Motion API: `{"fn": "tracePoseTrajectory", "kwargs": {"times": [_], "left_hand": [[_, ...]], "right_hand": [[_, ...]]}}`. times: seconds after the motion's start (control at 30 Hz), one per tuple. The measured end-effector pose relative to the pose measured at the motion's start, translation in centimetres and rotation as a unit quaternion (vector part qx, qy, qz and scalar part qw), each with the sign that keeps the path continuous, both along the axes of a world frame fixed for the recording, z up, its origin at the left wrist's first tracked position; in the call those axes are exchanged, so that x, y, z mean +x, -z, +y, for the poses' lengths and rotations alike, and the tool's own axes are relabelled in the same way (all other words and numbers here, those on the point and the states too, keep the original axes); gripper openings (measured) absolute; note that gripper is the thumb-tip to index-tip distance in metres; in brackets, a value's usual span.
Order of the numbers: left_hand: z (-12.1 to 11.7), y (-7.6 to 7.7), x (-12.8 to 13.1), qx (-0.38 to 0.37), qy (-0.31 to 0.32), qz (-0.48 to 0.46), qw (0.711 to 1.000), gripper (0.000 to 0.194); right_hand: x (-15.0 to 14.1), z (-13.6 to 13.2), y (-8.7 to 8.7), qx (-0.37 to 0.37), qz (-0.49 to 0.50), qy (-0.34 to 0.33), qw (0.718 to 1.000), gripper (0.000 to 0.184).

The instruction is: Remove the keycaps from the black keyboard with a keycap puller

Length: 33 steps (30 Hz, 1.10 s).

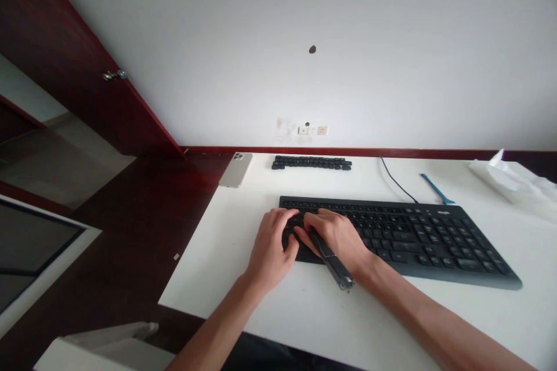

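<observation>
A black keyboard (435, 243) lies on the white table (226, 243). Over its left end, my left hand (272, 249) rests with curved fingers on the keys area and the thumb apart from them. Close beside it, my right hand (337, 237) is closed around a slim black tool (329, 261), whose metal-ended rear points toward me. The tool's front end is hidden under my fingers at the left part of the keyboard. Behind the keyboard, black keycaps (311, 163) sit lined up in rows.
A phone (236, 170) lies face down at the table's back left corner. Behind the keyboard are its cable (398, 181) and a thin teal tool (437, 189). White crumpled plastic (517, 179) lies at the back right. A wall with sockets (313, 130) stands behind.
</observation>
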<state>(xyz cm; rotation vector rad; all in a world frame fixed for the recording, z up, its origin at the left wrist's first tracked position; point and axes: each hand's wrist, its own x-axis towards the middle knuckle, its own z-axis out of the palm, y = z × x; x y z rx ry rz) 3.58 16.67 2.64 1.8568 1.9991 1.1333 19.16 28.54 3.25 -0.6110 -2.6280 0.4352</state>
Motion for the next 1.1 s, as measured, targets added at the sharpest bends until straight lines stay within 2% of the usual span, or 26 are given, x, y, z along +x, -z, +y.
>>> {"fn": "tracePoseTrajectory", "kwargs": {"times": [0.2, 0.33, 0.47, 0.6, 0.67, 0.8, 0.9, 0.97, 1.1], "left_hand": [[0.3, -0.3, -0.6, -0.044, 0.089, 0.116, 0.988, 0.06], [1.4, -0.7, -2.1, -0.069, 0.125, 0.151, 0.978, 0.056], [3.1, -1.7, -2.8, -0.088, 0.214, 0.191, 0.954, 0.053], [4.9, -2.1, -2.7, -0.061, 0.281, 0.225, 0.931, 0.062], [5.6, -2.0, -2.7, -0.06, 0.311, 0.229, 0.92, 0.064], [6.1, -1.8, -2.8, -0.063, 0.342, 0.218, 0.912, 0.063], [6.1, -1.9, -3.0, -0.041, 0.347, 0.211, 0.913, 0.063], [6.1, -2.1, -3.0, -0.039, 0.349, 0.208, 0.913, 0.062], [6.2, -2.3, -2.9, -0.086, 0.351, 0.207, 0.909, 0.062]], "right_hand": [[0.2, -0.3, 0.1, -0.027, 0.038, -0.005, 0.999, 0.013], [0.4, -0.6, -0.1, -0.033, 0.061, 0.008, 0.998, 0.017], [0.4, -0.6, -0.6, 0.001, 0.107, -0.024, 0.994, 0.019], [-0.1, -0.6, -0.9, 0.024, 0.18, -0.067, 0.981, 0.019], [-0.4, -0.6, -0.9, 0.0, 0.203, -0.111, 0.973, 0.021], [-0.7, -0.8, -0.6, -0.101, 0.215, -0.182, 0.954, 0.028], [-0.7, -0.9, -0.4, -0.166, 0.209, -0.185, 0.946, 0.036], [-0.6, -0.9, -0.4, -0.184, 0.207, -0.182, 0.944, 0.039], [-0.8, -0.9, -0.4, -0.192, 0.216, -0.189, 0.939, 0.04]]}}
